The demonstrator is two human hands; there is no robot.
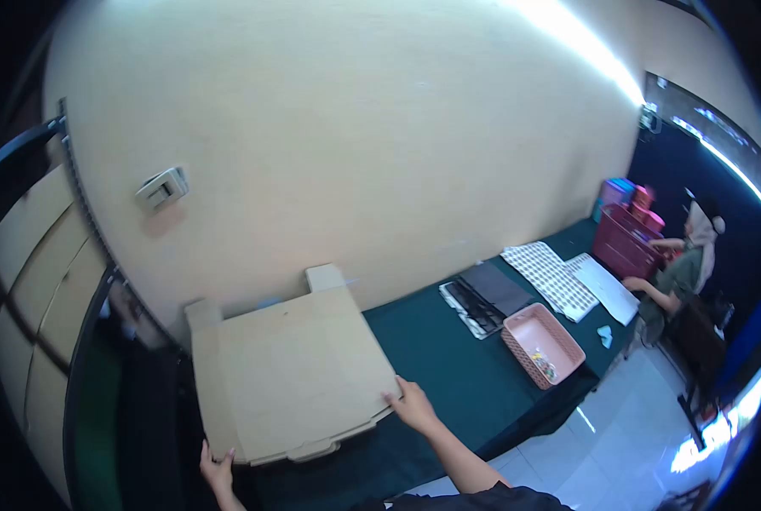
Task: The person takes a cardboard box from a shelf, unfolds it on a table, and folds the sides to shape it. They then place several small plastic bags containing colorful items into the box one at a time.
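A large flattened cardboard box [299, 370] lies at the left end of the cloth-covered table, its flaps pointing toward the wall and toward me. At its near left corner, my left hand [217, 471] is closed on the edge, thumb uppermost. My right hand [413, 406] grips the right edge near the front corner, with the thumb on top and the fingers partly hidden at the side. What lies beneath the cardboard is mostly hidden.
Along the dark green tablecloth [423, 362] are a pink basket [544, 345] with small items, dark folded sheets [493, 289] and checkered cloth [551, 277]. A person [683, 268] stands by a maroon crate [626, 243] at the far right. Cardboard sheets [35, 281] stand in a rack at left.
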